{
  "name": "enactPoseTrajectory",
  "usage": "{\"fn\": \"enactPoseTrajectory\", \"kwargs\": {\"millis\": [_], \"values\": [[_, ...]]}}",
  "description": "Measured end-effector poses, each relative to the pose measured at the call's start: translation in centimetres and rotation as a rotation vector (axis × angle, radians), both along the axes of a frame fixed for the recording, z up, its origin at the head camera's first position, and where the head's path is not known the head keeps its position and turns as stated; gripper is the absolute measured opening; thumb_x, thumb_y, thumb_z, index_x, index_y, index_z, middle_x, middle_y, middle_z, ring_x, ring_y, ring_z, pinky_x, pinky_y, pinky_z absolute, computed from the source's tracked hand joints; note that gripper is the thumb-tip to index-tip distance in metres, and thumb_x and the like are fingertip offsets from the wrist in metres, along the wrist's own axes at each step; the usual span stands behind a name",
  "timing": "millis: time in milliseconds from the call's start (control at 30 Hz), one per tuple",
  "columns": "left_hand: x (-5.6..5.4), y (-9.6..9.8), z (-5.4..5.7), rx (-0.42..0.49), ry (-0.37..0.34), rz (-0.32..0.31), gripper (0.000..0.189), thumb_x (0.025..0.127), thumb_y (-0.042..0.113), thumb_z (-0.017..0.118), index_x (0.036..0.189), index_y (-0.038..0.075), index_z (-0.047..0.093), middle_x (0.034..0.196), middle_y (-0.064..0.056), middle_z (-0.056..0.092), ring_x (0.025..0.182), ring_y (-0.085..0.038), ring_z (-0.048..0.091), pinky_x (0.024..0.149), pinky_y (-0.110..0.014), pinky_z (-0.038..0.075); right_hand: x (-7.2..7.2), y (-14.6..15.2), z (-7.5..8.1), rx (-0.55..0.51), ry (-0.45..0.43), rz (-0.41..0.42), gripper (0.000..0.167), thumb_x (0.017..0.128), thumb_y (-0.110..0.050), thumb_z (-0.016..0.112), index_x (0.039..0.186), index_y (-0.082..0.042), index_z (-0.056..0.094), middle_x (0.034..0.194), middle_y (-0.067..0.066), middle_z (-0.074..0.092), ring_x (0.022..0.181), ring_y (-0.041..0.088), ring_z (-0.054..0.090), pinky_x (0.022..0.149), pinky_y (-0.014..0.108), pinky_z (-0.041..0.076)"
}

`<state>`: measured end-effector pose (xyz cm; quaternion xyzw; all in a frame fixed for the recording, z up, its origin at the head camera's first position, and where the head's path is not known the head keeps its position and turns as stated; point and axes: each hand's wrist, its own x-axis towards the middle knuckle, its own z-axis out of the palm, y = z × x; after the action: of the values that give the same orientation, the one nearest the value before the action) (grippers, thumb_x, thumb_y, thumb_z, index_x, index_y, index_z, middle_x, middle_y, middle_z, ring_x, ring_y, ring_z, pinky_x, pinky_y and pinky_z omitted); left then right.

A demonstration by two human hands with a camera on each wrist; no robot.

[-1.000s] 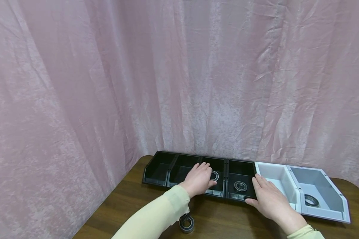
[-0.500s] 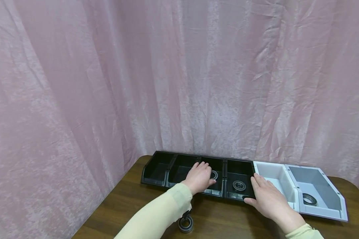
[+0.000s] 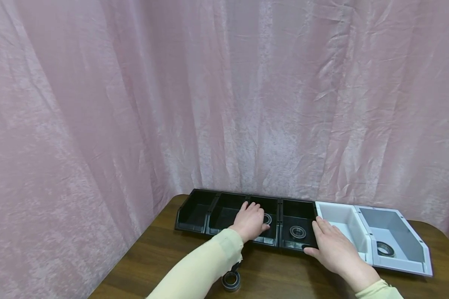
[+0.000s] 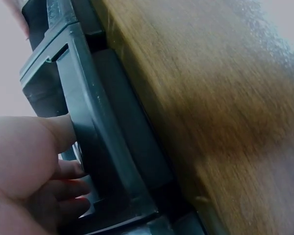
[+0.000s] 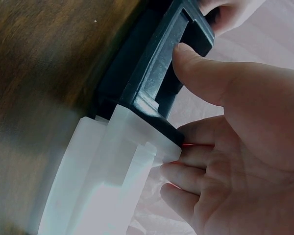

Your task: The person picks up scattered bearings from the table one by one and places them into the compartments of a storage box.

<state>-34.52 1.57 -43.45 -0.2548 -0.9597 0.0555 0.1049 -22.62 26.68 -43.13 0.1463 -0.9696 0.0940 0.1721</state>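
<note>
In the head view my left hand (image 3: 249, 222) lies over the wall between two black bins, its thumb beside a ball bearing (image 3: 268, 219) in the third black bin (image 3: 269, 203). The left wrist view shows loosely bent fingers (image 4: 68, 188) inside the bin; whether they touch the bearing is unclear. My right hand (image 3: 336, 245) rests with fairly straight fingers where the fourth black bin (image 3: 297, 207) meets the white bin (image 3: 338, 209). Inside that black bin lies another bearing (image 3: 297, 232). Neither hand visibly grips anything.
Two more black bins, the leftmost bin (image 3: 196, 207) and its neighbour (image 3: 226, 207), continue the row. At the right end a grey bin (image 3: 391, 230) contains a bearing (image 3: 385, 248). One bearing (image 3: 230, 281) is on the wooden table (image 3: 149, 253) beside my left sleeve. A pink curtain (image 3: 224, 104) hangs behind.
Bins and bearings sit slightly farther left in the head view, as the camera has shifted a little. Both hands keep their places on the bins.
</note>
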Motion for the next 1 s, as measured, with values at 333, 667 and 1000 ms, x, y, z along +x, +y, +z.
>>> {"fn": "enactPoseTrajectory", "kwargs": {"millis": [333, 667, 1000], "values": [[-0.03, 0.28, -0.21, -0.038, 0.023, 0.018, 0.054, 0.105, 0.054, 0.072, 0.142, 0.015, 0.073, 0.159, -0.003, 0.062, 0.153, -0.022, 0.051, 0.133, -0.049, 0.030, -0.05, -0.11, 0.09, 0.005, -0.019, -0.009, 0.082, 0.093, -0.036, 0.089, 0.142, 0.021, 0.056, 0.153, 0.043, 0.051, 0.143, 0.059, 0.051, 0.118, 0.067, 0.043], [-0.37, 0.52, -0.65, -0.102, 0.045, 0.012, 0.050, 0.104, 0.057, 0.073, 0.136, 0.019, 0.078, 0.148, 0.001, 0.069, 0.148, -0.020, 0.056, 0.132, -0.051, 0.030, 0.01, -0.10, 0.00, 0.003, -0.010, -0.008, 0.082, 0.093, -0.036, 0.089, 0.143, 0.020, 0.057, 0.153, 0.043, 0.051, 0.143, 0.059, 0.051, 0.119, 0.067, 0.043], [-0.23, 0.69, -0.32, -0.116, 0.017, 0.011, 0.038, 0.103, 0.056, 0.074, 0.122, 0.024, 0.085, 0.134, 0.005, 0.077, 0.141, -0.020, 0.061, 0.132, -0.054, 0.028, 0.09, -0.24, 0.09, 0.007, -0.017, -0.011, 0.082, 0.094, -0.037, 0.088, 0.143, 0.020, 0.057, 0.154, 0.043, 0.050, 0.144, 0.059, 0.051, 0.119, 0.068, 0.043]]}}
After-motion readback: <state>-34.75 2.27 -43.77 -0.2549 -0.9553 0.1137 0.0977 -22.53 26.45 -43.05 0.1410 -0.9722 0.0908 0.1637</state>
